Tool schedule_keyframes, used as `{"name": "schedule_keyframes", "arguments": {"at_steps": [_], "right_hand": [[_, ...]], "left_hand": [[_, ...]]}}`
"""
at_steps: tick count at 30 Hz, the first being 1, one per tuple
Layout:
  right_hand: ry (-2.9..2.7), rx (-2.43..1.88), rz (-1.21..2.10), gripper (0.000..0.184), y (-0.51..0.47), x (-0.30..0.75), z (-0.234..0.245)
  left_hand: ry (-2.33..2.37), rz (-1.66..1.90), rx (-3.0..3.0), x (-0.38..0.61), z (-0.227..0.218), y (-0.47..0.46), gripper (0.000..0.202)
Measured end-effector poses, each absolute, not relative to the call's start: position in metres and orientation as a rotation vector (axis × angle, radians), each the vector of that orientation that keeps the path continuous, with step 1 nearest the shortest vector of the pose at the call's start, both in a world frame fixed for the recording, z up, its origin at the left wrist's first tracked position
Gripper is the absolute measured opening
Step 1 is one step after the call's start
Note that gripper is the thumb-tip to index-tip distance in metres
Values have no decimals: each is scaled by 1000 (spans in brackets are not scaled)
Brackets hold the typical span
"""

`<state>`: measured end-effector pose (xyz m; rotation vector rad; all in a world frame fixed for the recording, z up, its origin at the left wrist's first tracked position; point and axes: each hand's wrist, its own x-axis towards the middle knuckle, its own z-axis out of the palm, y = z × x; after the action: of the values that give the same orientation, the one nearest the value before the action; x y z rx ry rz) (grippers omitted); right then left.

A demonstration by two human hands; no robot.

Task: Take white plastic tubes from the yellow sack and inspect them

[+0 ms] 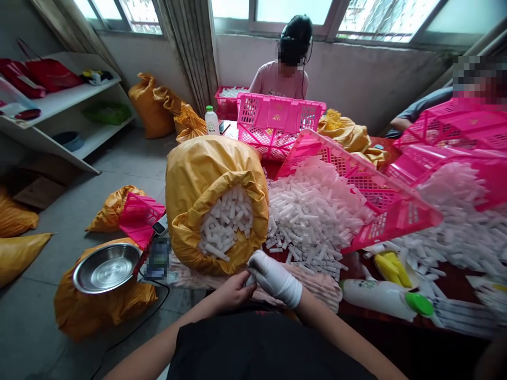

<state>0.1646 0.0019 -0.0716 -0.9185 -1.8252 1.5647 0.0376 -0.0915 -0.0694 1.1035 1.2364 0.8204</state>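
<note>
My left hand [233,290] is bare and pinches the fingers of my right hand [273,277], which wears a white cloth glove. Both hands meet just below the open mouth of a yellow sack [190,179] filled with small white plastic tubes [225,221]. The gloved fingers are curled; whether a small white piece lies in them I cannot make out. A heap of the same white tubes [312,211] spills from a tipped pink crate [380,206] just right of the sack.
A steel bowl [105,266] rests on a yellow bag at lower left beside a small scale. White bottles [376,298] lie at right. More pink crates [277,124] and yellow bags crowd the red table. One person sits opposite; another is at far right. Shelves stand left.
</note>
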Motion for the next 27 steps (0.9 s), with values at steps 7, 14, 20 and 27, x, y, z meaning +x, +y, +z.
{"name": "schedule_keyframes", "arguments": {"at_steps": [7,14,20,27], "right_hand": [[-1480,-758,1761,23,-9,153,-52],[-1206,-876,1923,31,-15,145,-54],[-1014,-874,1904,31,-17,150,-65],[-1044,-1085,1814,40,-38,158,-83]], "left_hand": [[806,981,619,36,-61,-92,39],[1210,963,840,36,-49,-86,39],[1258,913,817,42,-58,-95,44],[1394,771,1217,54,-60,-77,35]]}}
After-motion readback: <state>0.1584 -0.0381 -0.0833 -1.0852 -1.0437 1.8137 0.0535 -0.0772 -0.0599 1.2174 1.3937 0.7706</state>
